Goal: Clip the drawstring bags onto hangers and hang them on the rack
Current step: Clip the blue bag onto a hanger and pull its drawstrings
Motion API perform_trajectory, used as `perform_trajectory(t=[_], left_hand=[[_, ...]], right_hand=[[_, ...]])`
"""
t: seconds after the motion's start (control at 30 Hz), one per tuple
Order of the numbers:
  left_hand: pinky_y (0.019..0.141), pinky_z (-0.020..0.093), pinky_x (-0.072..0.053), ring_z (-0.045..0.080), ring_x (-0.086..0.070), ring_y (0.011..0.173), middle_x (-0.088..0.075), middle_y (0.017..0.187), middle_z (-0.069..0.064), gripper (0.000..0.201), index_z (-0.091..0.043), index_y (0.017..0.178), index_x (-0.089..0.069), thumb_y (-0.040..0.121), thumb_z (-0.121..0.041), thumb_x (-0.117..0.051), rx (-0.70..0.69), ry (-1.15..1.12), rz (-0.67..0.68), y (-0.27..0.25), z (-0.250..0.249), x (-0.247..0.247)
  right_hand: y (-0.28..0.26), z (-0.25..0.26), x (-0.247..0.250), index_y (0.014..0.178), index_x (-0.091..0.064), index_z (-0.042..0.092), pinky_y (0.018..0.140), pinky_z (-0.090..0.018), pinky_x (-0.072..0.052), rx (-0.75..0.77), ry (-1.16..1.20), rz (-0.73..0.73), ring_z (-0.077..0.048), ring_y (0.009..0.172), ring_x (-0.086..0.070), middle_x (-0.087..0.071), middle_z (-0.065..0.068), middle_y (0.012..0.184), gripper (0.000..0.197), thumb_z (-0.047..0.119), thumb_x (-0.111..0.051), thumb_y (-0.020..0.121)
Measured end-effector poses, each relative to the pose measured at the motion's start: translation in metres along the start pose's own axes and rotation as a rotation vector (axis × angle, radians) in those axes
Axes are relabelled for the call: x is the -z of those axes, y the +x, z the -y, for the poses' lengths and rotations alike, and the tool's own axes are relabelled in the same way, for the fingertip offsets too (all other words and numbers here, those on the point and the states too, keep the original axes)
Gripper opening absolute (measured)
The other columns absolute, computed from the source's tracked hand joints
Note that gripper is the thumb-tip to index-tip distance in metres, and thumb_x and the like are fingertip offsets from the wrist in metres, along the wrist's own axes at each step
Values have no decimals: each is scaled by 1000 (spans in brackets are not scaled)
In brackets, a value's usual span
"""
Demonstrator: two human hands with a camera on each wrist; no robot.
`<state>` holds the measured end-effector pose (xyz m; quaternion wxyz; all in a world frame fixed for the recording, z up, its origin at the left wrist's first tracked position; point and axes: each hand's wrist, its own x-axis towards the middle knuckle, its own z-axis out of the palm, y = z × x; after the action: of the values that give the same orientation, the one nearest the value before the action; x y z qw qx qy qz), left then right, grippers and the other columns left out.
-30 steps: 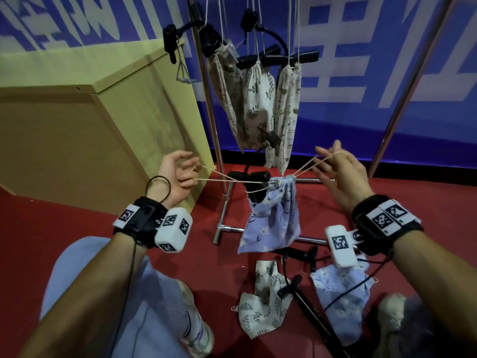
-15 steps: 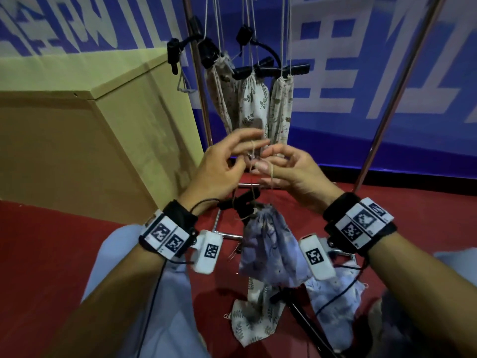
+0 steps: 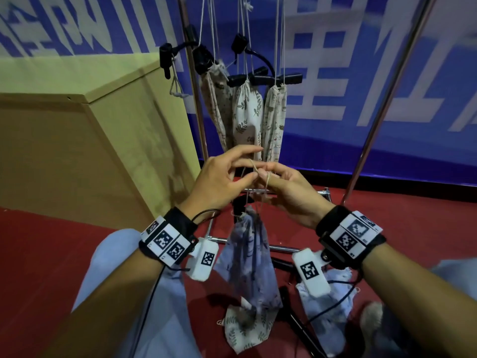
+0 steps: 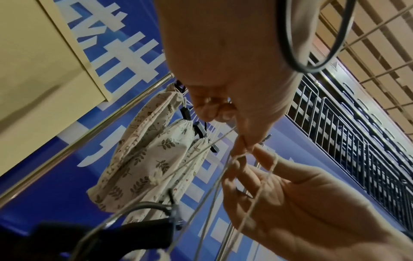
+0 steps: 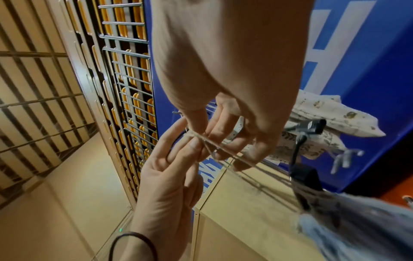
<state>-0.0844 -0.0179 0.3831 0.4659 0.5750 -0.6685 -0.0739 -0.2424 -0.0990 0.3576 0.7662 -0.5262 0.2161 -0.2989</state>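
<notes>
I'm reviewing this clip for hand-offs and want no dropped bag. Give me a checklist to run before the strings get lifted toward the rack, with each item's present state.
1. Left hand pinches the drawstrings: ok.
2. Right hand has the strings looped over its fingers: ok.
3. Lavender drawstring bag hangs clear of the floor: ok.
4. Black clip hanger grips the bag's gathered top: cannot tell, hands partly cover it.
5. Free spot on the rack's top rail: cannot tell, rail is out of view above the three hung bags.
6. Strings free of the wrist cables: ok in the head view.
</notes>
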Motion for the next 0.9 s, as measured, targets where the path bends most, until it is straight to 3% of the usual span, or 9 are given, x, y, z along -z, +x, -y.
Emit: perform_trajectory(t=[0.07, 0.17, 0.27, 0.4, 0.53, 0.67, 0.73, 0.8, 0.9], left_hand=[[48, 20, -35, 8, -36, 41, -75, 102, -21, 43, -28, 125, -62, 85, -23, -77, 13, -6, -51, -3, 1, -3], [49, 20, -33, 6, -39, 44, -71, 81, -14, 38, -30, 109, -63, 76, -30, -84, 72, 17, -191, -7, 3, -15], [54, 23, -36, 5, -41, 56, -52, 74, -8, 36, -29, 99, -63, 72, -43, -82, 165, 18, -242, -9, 11, -29], [82, 26, -47, 7, -64, 90, -66, 102, -9, 31, -33, 102, -70, 80, -55, -67, 255, -176, -24, -2, 27, -39], [99, 17, -42, -2, -62, 113, -73, 110, -15, 27, -23, 117, -69, 107, -29, -44, 278, -435, 276, 4, 15, -44], [91, 19, -44, 3, -63, 97, -75, 98, -2, 23, -12, 93, -68, 105, -13, -48, 186, -484, 271, 15, 2, -45], [85, 20, -45, 9, -63, 88, -70, 88, 1, 23, -1, 87, -67, 103, -11, -53, 154, -469, 300, 25, -4, -43], [76, 21, -46, 11, -63, 75, -63, 80, 12, 26, 7, 84, -62, 102, -12, -55, 137, -468, 355, 42, -15, -40], [63, 21, -44, 15, -58, 60, -54, 68, 15, 26, 1, 79, -59, 101, -14, -58, 193, -479, 406, 72, -34, -30]], right_hand=[[0, -2, 2, 110, -59, 7, 70, -25, -48, -4, -43, -4, -16, 78, -61, -66, -3, 87, 10, 11, -56, 101], [-1, -2, 7, 106, -61, 11, 84, -36, -45, 33, -109, 3, -23, 86, -58, -64, -6, 90, 9, 7, -57, 100], [-2, 2, 12, 110, -63, 9, 68, -36, -38, 21, -43, 22, -22, 67, -53, -59, -9, 80, 20, 3, -57, 92], [-5, 10, 15, 113, -59, 7, 55, -34, -11, -18, -48, 9, -16, 52, -17, -33, -3, 61, 25, 3, -42, 96], [-7, 27, 19, 107, -60, 9, 54, -39, -8, 30, -162, 11, -12, 42, -17, -31, -1, 53, 27, 2, -42, 88], [-16, 57, 26, 101, -59, 10, 46, -22, -14, 74, -292, -53, -11, 45, -20, -56, -19, 66, 27, -1, -41, 84], [-20, 71, 35, 103, -57, 9, 43, -19, -16, 58, -345, -74, -13, 47, -20, -57, -25, 75, 27, -4, -42, 84], [-26, 90, 47, 105, -57, 7, 41, -19, -19, 57, -420, -53, -14, 45, -24, -56, -25, 76, 25, -5, -46, 86], [-30, 122, 57, 102, -62, 7, 43, -21, -30, 65, -736, 54, -13, 46, -39, -60, -14, 68, 7, 11, -61, 97]])
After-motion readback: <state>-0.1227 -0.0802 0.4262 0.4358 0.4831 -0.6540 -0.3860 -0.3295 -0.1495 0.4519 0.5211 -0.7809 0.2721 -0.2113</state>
